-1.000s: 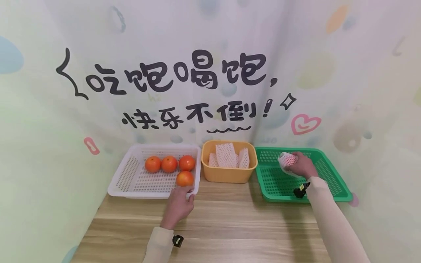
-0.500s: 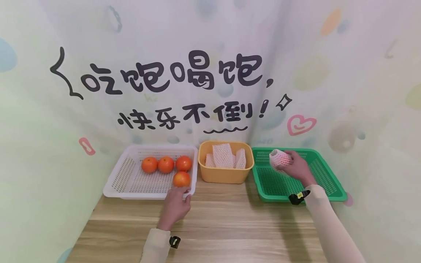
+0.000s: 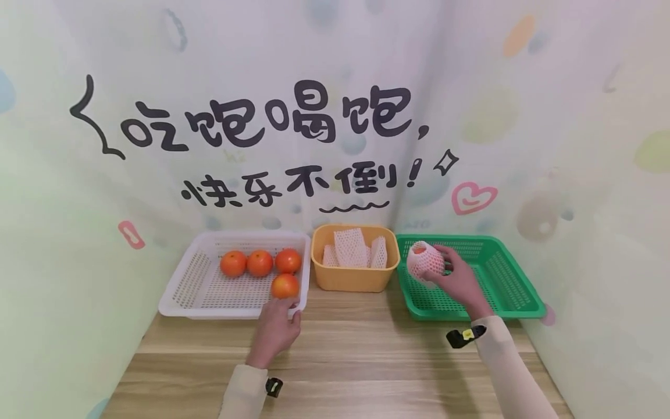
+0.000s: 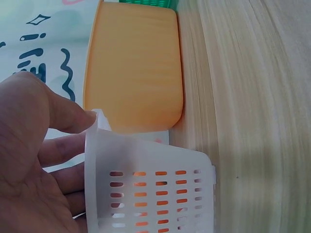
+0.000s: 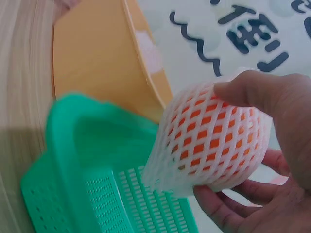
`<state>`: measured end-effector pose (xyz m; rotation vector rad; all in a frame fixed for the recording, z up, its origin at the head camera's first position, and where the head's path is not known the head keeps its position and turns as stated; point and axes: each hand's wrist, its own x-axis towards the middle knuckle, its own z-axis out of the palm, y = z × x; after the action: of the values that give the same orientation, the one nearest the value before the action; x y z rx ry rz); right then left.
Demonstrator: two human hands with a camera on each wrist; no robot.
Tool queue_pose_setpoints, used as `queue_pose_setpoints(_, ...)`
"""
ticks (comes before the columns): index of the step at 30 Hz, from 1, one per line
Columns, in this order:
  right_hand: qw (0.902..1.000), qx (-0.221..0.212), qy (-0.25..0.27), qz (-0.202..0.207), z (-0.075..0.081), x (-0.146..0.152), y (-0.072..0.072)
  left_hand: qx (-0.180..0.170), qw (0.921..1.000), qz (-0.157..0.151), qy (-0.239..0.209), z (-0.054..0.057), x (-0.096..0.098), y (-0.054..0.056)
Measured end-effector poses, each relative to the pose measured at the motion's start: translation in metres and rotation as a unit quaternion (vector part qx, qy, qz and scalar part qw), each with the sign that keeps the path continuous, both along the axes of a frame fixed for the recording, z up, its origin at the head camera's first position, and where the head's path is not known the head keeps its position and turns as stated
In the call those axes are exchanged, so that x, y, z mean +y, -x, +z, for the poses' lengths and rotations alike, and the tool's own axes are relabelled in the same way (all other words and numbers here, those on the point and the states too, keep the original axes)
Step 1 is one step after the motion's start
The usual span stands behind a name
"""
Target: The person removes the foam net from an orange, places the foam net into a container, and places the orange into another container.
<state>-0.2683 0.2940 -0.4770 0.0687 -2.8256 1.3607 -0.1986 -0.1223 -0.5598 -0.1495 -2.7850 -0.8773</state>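
Note:
My right hand (image 3: 456,280) holds a round orange-red fruit (image 5: 209,136) wrapped in a white foam net, above the left part of the green basket (image 3: 510,285). In the right wrist view the thumb lies on the net's upper side and the fingers curl under it. The net's open end shows the fruit's bare skin in the head view. My left hand (image 3: 274,331) grips the rim of the white basket (image 4: 150,155) at its front right corner, thumb on the rim and fingers behind it. Several bare orange-red fruits (image 3: 260,263) lie inside that basket.
A yellow bin (image 3: 356,279) with several folded foam nets (image 3: 350,247) stands between the two baskets. All three containers sit on the wooden table (image 3: 345,361), against a printed wall cloth (image 3: 293,58).
My right hand has shifted left over the green basket with the netted fruit, turning it so the net's open end shows. The left hand keeps its place at the white basket's corner.

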Motion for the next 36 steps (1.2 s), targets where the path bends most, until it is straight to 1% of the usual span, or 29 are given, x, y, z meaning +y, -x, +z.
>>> queue_pose_setpoints(5,0.9995,0.009,0.027,0.011,0.001,-0.018,-0.016,-0.018,0.9998,0.004,-0.006,0.002,-0.003,0.0)
queue_pose_setpoints(10,0.9984,0.015,0.049,0.022,-0.004,-0.037,-0.035,-0.02,0.9996,0.0,-0.017,0.003,-0.005,0.0)
queue_pose_setpoints(12,0.9973,0.014,0.066,0.028,-0.008,-0.046,-0.042,-0.007,0.9998,0.003,-0.017,0.002,-0.005,0.0)
queue_pose_setpoints(13,0.9964,0.015,0.076,0.033,-0.011,-0.05,-0.045,0.008,0.9997,0.001,-0.022,0.002,-0.005,0.0)
queue_pose_setpoints(15,0.994,0.016,0.099,0.042,-0.017,-0.058,-0.051,0.044,0.9978,-0.009,-0.049,0.002,-0.004,-0.001)
queue_pose_setpoints(17,0.9914,0.015,0.12,0.049,-0.025,-0.066,-0.056,0.085,0.9925,-0.025,-0.085,0.002,0.0,-0.003)
queue_pose_setpoints(18,0.9903,0.012,0.128,0.052,-0.029,-0.07,-0.059,0.105,0.9876,-0.038,-0.11,0.002,0.003,-0.005)
queue_pose_setpoints(19,0.989,0.012,0.137,0.054,-0.034,-0.074,-0.061,0.125,0.9812,-0.055,-0.137,0.001,0.006,-0.007)
queue_pose_setpoints(21,0.987,0.005,0.149,0.059,-0.045,-0.083,-0.066,0.14,0.9693,-0.085,-0.184,-0.001,0.014,-0.012)
queue_pose_setpoints(22,0.9856,0.004,0.157,0.063,-0.051,-0.088,-0.069,0.138,0.9631,-0.1,-0.208,-0.004,0.02,-0.016)
queue_pose_setpoints(24,0.9836,-0.001,0.169,0.063,-0.064,-0.097,-0.075,0.11,0.952,-0.129,-0.255,-0.009,0.03,-0.023)
queue_pose_setpoints(25,0.9822,-0.004,0.176,0.064,-0.071,-0.102,-0.078,0.088,0.9471,-0.141,-0.275,-0.013,0.036,-0.026)
queue_pose_setpoints(28,0.9786,-0.013,0.194,0.068,-0.091,-0.115,-0.088,0.0,0.9313,-0.155,-0.33,-0.025,0.05,-0.036)
queue_pose_setpoints(30,0.9765,-0.017,0.203,0.071,-0.103,-0.122,-0.094,-0.052,0.9212,-0.162,-0.35,-0.034,0.057,-0.04)
queue_pose_setpoints(32,0.9738,-0.018,0.214,0.076,-0.112,-0.129,-0.1,-0.095,0.9113,-0.17,-0.363,-0.042,0.062,-0.043)
queue_pose_setpoints(33,0.9723,-0.019,0.219,0.078,-0.115,-0.131,-0.103,-0.112,0.9053,-0.176,-0.37,-0.045,0.063,-0.044)
queue_pose_setpoints(36,0.9722,-0.025,0.222,0.071,-0.125,-0.137,-0.109,-0.157,0.8866,-0.192,-0.39,-0.054,0.066,-0.044)
